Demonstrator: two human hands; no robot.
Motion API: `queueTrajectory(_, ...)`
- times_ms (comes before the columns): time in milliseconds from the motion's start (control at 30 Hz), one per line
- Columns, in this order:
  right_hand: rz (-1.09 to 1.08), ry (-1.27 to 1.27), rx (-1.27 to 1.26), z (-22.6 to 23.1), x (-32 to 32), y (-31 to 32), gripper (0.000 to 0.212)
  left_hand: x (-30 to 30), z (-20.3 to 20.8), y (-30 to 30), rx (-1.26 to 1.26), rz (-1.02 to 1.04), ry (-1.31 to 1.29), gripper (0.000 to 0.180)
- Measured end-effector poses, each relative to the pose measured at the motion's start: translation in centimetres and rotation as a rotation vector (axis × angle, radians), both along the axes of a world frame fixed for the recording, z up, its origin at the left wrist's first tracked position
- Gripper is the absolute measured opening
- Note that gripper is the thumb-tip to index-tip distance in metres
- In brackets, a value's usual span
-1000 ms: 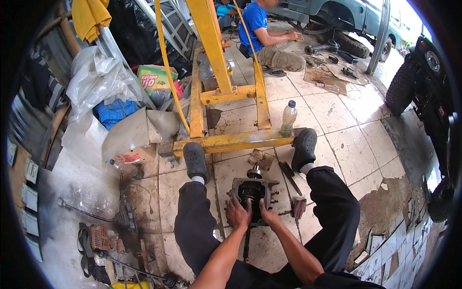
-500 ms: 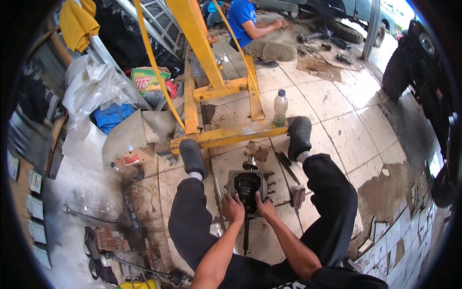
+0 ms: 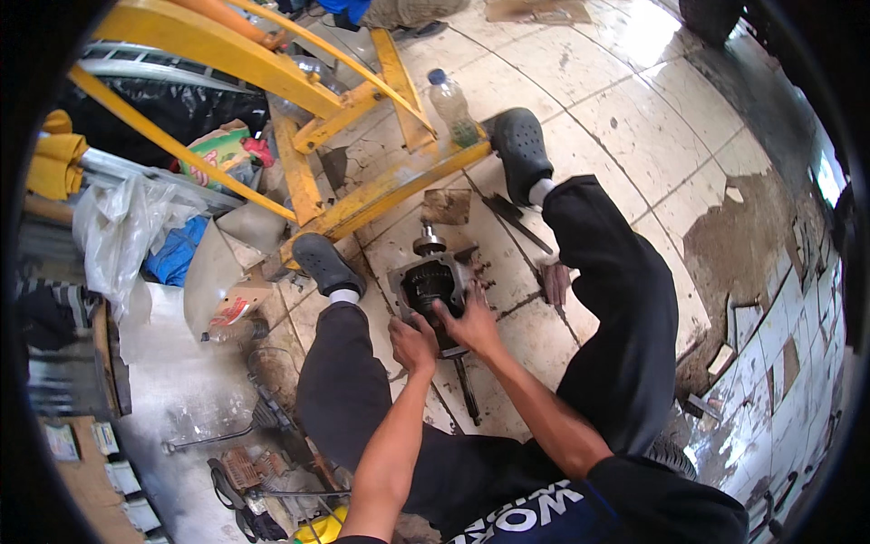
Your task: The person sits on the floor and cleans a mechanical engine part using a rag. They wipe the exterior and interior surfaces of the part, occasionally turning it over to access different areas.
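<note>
The gear housing [image 3: 433, 288], a dark greasy metal block w/ a round opening on top, sits on the tiled floor [image 3: 625, 136] btwn your legs, a thin shaft [image 3: 467, 390] running out of it toward you. Your right hand [image 3: 471, 319] lies on its near right edge, fingers spread, index reaching into the opening. Your left hand [image 3: 412, 344] is curled vs. the housing's near left corner; can't tell if it grips. Just beyond the housing stands a small metal hub [image 3: 428, 241], then a rusty flat plate [image 3: 446, 206]. Your grey clogs, left [image 3: 322, 263] and right [image 3: 519, 150], rest vs. the yellow hoist frame [image 3: 362, 195]. A plastic bottle [image 3: 450, 106] stands by the frame.
</note>
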State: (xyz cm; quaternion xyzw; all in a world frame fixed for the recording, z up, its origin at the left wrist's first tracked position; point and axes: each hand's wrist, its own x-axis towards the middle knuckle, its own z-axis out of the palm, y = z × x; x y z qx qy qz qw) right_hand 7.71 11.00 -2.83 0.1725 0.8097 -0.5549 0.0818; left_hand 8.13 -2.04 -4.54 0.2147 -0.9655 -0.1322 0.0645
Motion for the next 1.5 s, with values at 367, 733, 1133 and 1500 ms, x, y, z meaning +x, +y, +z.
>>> queueTrajectory(367, 0.016, -0.02, 0.017, -0.6, -0.3, 0.0, 0.106, -0.3, 0.3, 0.2, 0.146, -0.037, 0.02, 0.044)
queueTrajectory(733, 0.074, -0.019, 0.131, 1.3, 1.0, -0.4, 0.096, 0.3, -0.8, -0.6, 0.122, -0.072, 0.077, 0.044)
queueTrajectory(1133, 0.057, -0.236, 0.235, 7.1, -1.4, 8.9, 0.032, -2.3, 1.0, -0.8, 0.179, -0.254, 0.29, 0.048)
queueTrajectory(1500, 0.292, 0.021, 0.4, 16.1, -9.1, 16.7, 0.027, -8.6, 6.2, 7.2, -0.798, -1.508, -0.517, 0.086)
